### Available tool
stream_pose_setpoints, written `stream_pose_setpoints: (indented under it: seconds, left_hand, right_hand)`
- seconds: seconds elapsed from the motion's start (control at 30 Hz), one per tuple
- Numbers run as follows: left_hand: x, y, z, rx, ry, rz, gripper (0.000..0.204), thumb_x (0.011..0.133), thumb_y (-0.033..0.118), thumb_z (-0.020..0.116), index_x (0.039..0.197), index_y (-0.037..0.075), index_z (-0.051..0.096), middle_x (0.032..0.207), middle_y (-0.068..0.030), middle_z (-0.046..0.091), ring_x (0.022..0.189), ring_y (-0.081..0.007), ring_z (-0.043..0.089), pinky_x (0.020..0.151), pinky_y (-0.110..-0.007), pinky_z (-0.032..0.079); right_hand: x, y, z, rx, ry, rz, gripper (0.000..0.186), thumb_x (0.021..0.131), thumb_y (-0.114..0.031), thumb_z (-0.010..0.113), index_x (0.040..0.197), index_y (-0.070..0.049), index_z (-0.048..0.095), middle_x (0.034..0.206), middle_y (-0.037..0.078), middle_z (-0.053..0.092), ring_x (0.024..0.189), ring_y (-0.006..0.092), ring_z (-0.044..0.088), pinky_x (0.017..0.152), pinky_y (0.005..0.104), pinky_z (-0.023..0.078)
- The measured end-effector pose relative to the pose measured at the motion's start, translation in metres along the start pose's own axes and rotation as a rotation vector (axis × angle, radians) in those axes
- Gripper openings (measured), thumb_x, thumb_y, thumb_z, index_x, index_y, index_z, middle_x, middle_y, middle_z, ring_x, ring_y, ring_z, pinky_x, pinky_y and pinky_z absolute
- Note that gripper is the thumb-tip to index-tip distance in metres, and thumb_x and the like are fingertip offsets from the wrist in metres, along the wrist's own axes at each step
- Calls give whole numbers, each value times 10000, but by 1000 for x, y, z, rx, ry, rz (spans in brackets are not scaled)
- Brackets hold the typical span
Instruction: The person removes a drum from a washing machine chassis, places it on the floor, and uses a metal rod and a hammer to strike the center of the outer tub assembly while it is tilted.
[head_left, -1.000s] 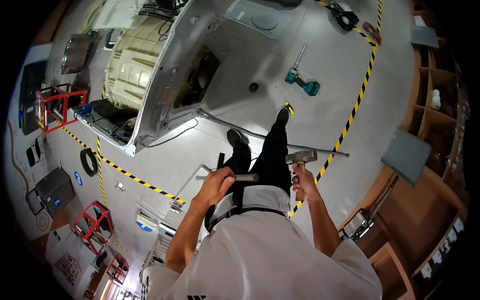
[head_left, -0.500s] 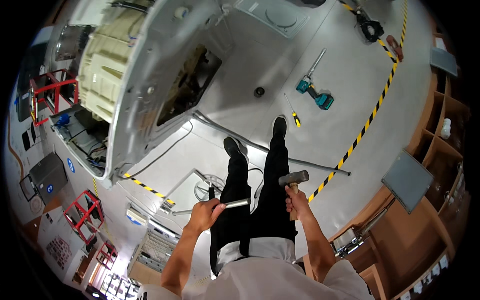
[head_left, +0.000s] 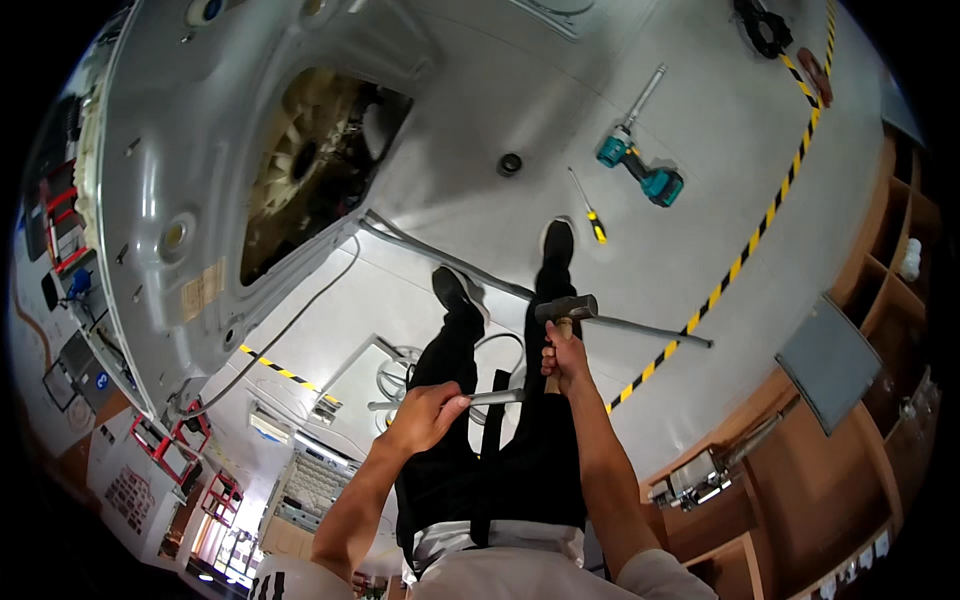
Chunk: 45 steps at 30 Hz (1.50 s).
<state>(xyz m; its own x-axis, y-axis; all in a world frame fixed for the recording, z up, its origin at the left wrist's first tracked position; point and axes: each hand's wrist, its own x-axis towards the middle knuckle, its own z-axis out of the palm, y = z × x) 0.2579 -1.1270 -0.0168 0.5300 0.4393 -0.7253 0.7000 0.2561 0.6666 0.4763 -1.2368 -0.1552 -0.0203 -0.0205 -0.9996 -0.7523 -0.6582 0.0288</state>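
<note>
My left hand (head_left: 428, 415) is closed around a silver metal rod (head_left: 497, 397), which sticks out on both sides of the fist, roughly level, above my thighs. A hammer is in my right hand (head_left: 566, 358), gripped by its wooden handle just below the head; the steel hammer head (head_left: 567, 308) points up and away from me. Rod and hammer are apart. To the left rises a big grey appliance cabinet (head_left: 180, 130), seemingly a washing machine, with a dark opening that shows a cream ribbed part (head_left: 303, 150) inside.
On the floor ahead lie a teal cordless power tool (head_left: 640, 170), a yellow-handled screwdriver (head_left: 596, 225) and a black round part (head_left: 510, 164). A grey hose (head_left: 640, 325) runs past my feet. Yellow-black tape (head_left: 745, 250) and wooden shelving (head_left: 820, 480) are at the right.
The appliance cabinet fills more of the view at the left, and its opening shows more. My right hand has come inward with the hammer, nearer the rod. Both hands keep their grip.
</note>
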Motion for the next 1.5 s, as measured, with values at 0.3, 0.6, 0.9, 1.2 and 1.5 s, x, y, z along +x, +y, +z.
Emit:
stream_pose_setpoints:
  seconds: [0.3, 0.6, 0.9, 1.2, 1.5]
  left_hand:
    - [44, -54, -7, 289, 7, 96, 371, 878, 386, 578, 745, 41, 554, 674, -132, 566, 666, -353, 564, 573, -423, 434]
    - [139, -127, -1, 350, -46, 126, 397, 904, 429, 522, 782, 53, 564, 719, -143, 584, 738, -369, 582, 628, -446, 458]
    - [238, -188, 18, 573, -335, 252, 572, 928, 527, 398, 766, 16, 597, 660, -192, 596, 671, -391, 592, 616, -448, 483]
    - [264, -229, 43, 883, -392, 381, 719, 890, 624, 360, 575, 22, 596, 572, -144, 590, 592, -353, 600, 561, -417, 480]
    - [258, -178, 30, 748, -247, 462, 675, 908, 588, 366, 663, 1, 592, 547, -169, 559, 566, -390, 582, 580, -425, 486]
  right_hand:
    - [117, 0, 29, -369, -152, -122, 283, 837, -256, 668, 762, -49, 490, 496, 40, 435, 358, 140, 413, 360, 298, 336]
    - [242, -86, 47, -2020, 42, -659, 326, 834, -294, 611, 1052, -52, 605, 963, 174, 654, 939, 335, 628, 815, 420, 507]
    - [338, -149, 135, -2301, -136, -1126, 325, 826, -317, 604, 1044, -76, 613, 970, 154, 649, 927, 322, 630, 802, 414, 511]
    - [352, -187, 206, -2519, -103, -1279, 230, 838, -249, 537, 914, -81, 675, 950, 124, 657, 902, 276, 638, 764, 391, 520]
    - [397, -208, 208, -2572, -20, -1426, 216, 760, -223, 658, 942, -109, 684, 905, 87, 663, 876, 253, 642, 742, 367, 533]
